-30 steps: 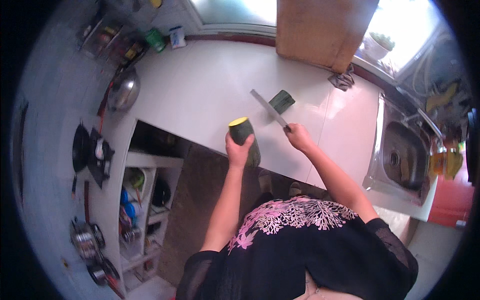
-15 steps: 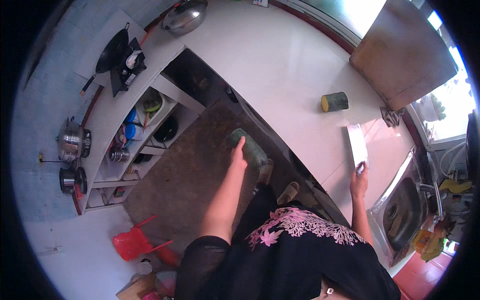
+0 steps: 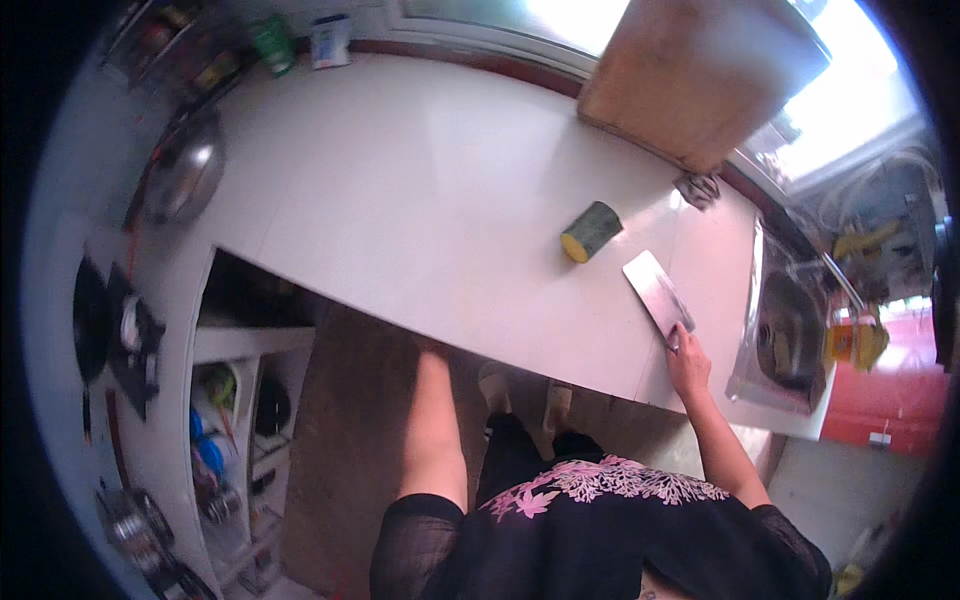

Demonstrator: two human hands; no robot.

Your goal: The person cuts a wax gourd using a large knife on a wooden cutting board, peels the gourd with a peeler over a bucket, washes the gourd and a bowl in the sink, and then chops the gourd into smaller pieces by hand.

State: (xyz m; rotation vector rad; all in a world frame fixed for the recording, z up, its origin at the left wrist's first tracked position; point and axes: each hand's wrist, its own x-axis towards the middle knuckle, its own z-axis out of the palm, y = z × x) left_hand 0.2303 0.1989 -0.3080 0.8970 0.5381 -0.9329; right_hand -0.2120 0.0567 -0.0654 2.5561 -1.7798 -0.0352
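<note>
Clasping a rectangular steel cleaver (image 3: 653, 288) with the right hand (image 3: 688, 366) — near a cylindrical, yellow-fleshed green gourd piece (image 3: 593, 230) on the white counter (image 3: 440, 220) — and holding the left hand (image 3: 433, 349) below its edge, grip unreadable.

A white countertop (image 3: 400, 190) sweeps across the room, its back edge bordered in dark red. A window (image 3: 500, 14) sits at 12 o'clock; at 2 o'clock, another pane (image 3: 865, 75) glares with daylight, which glosses the counter. A metal sink (image 3: 750, 382) is set just past 3. White shelving (image 3: 260, 345) stands towards 8, brown floor (image 3: 350, 430) spreads at 7, and a bluish wall (image 3: 70, 190) curves past 9.
</note>
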